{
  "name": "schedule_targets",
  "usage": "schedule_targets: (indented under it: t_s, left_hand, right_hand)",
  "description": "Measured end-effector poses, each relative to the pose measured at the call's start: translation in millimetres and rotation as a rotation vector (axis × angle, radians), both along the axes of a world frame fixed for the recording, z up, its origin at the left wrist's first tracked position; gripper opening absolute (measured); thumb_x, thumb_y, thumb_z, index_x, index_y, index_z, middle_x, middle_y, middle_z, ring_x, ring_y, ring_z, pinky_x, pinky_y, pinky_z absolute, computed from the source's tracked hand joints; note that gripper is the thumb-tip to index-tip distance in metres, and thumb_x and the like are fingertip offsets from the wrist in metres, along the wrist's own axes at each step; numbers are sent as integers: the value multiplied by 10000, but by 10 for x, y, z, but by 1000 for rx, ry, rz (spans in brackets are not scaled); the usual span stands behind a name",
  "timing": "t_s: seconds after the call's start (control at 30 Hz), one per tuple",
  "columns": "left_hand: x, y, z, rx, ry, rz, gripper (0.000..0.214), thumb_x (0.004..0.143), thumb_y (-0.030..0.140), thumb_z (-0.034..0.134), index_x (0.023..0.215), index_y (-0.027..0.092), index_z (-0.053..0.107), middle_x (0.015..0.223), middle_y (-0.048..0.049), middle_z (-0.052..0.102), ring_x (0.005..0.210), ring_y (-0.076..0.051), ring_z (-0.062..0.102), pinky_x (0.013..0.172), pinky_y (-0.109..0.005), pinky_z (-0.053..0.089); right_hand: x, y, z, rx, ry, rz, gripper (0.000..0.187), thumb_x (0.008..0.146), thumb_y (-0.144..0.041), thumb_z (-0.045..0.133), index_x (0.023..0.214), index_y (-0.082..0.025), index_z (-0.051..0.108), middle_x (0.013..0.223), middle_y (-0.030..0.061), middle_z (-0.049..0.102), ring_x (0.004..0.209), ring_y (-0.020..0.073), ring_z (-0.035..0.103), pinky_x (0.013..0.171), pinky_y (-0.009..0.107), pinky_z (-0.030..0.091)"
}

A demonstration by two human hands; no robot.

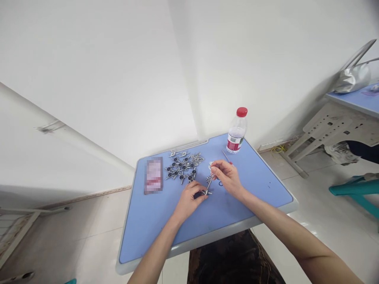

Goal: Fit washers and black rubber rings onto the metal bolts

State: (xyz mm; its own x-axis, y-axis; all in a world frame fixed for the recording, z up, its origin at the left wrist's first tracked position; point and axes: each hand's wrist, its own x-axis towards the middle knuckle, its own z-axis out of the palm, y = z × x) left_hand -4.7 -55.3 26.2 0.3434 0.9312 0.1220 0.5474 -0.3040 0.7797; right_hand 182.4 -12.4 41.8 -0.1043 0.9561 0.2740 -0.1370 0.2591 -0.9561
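My left hand point(188, 203) rests on the blue desktop point(148, 225) and grips a small metal fitting with a black wheel point(200, 194). My right hand point(226, 178) pinches a thin steel rod point(210, 184) whose lower end meets that fitting. Just left of my right fingers lies a small cluster of metal hardware point(209, 179), partly hidden by them. A loose heap of similar black-wheeled metal fittings point(182, 167) lies farther back, beyond my left hand. Above my right hand lies a slim red-handled screwdriver point(227, 157).
A water bottle with a red cap point(237, 131) stands at the desk's far edge. A blurred rectangular packet point(153, 175) lies at the left. Another desk point(352, 100) with a silver bag point(352, 77) stands at the right, beside a teal stool point(355, 189).
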Motion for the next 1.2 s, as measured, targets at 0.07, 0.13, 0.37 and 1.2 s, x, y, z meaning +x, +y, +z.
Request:
schedule_targets:
  t_s: [0.07,0.13,0.37,1.2]
  left_hand:
    - [1,0,-10,45,95,-2,128,833,303,672,928,232,720,938,-35,651,885,-194,597,836,-353,470]
    - [-6,1,-22,71,143,-11,136,843,293,663,956,241,719,953,-33,656,899,-194,598,858,-361,464]
    - [-28,-4,-56,124,182,-27,158,851,280,656,997,250,709,974,-37,638,941,-201,591,869,-365,472]
    - [-18,-7,-57,209,214,-74,132,864,283,645,973,229,697,933,-37,641,895,-196,597,833,-347,453]
  right_hand:
    - [0,1,-5,1,-10,0,250,862,-453,609,889,-205,602,669,-23,580,542,110,568,535,249,515]
    - [0,6,-12,6,-13,4,246,866,-451,605,895,-207,601,661,-28,575,543,111,566,539,248,511]
    - [5,9,-12,168,-224,-2,168,904,-364,565,891,-203,609,678,-16,578,580,115,542,567,243,460]
    - [25,209,-190,151,-224,-77,233,885,-413,561,878,-183,595,598,-37,531,510,111,508,499,233,428]
